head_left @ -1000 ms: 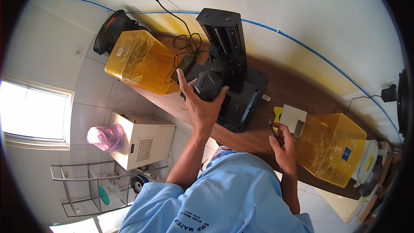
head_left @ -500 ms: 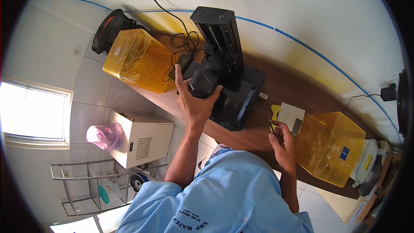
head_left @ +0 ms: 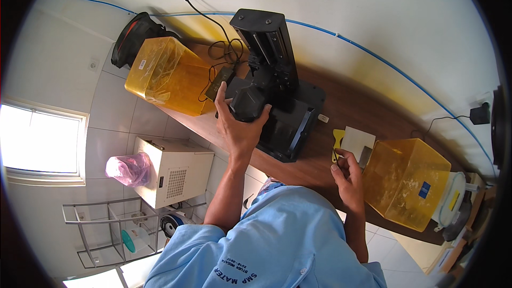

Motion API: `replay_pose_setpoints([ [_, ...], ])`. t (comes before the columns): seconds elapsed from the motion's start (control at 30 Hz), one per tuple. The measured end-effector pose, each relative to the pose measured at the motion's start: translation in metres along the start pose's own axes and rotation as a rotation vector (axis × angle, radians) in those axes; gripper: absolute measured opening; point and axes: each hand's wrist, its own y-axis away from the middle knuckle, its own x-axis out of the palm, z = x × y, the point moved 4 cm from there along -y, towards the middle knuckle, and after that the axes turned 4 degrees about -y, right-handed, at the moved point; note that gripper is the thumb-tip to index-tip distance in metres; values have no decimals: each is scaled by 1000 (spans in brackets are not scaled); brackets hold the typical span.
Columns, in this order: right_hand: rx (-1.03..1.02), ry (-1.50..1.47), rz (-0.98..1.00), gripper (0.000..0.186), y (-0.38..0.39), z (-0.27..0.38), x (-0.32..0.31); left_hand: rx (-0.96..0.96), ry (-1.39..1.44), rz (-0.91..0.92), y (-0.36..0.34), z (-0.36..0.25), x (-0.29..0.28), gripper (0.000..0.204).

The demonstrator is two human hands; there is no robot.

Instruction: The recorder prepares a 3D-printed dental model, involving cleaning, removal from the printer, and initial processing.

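A black resin 3D printer (head_left: 269,58) with an upright column stands on the brown table against the wall. My left hand (head_left: 237,133) is wrapped around its black angular build head (head_left: 248,104), thumb on the right side and fingers on the left. Below that head lies the printer's dark vat (head_left: 285,128). Off to the right, above the table's near edge, my right hand (head_left: 350,178) pinches a thin dark rod-like tool (head_left: 335,154) between thumb and fingers. Its exact kind is too small to make out. A yellow plastic scraper (head_left: 338,137) lies just beyond it.
Amber covers stand at left (head_left: 165,77) and right (head_left: 402,181). A white square sheet (head_left: 357,143) and a small white stick (head_left: 323,118) lie on the table (head_left: 368,106). A power adapter (head_left: 221,81) with looped cable sits left of the printer. A beige cabinet (head_left: 176,173) stands lower left.
The whole view has shifted very slightly. My left hand stays on the build head, and my right hand still holds the thin tool, now tilted a little differently.
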Motion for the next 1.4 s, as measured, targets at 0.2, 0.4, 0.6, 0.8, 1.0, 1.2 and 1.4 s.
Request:
replay_pose_setpoints([
  [0.2,4,-6,-15,41,-2,-3,0,-27,-4,0,1,6,4,105],
  [0.4,17,13,-14,41,-4,4,3,42,-15,17,-1,7,3,94],
  [0.6,7,-1,-21,43,-4,-1,3,11,-27,0,0,8,4,93],
  [0.8,40,-30,-12,43,-5,0,5,38,14,45,0,11,0,92],
  [1.0,42,-32,12,43,-6,4,10,-16,74,-47,6,11,6,94],
  [1.2,39,-24,-6,43,-4,-3,6,-55,101,4,10,13,-4,101],
  [1.4,7,-11,-13,42,-4,-5,4,-62,235,32,16,20,-6,100],
])
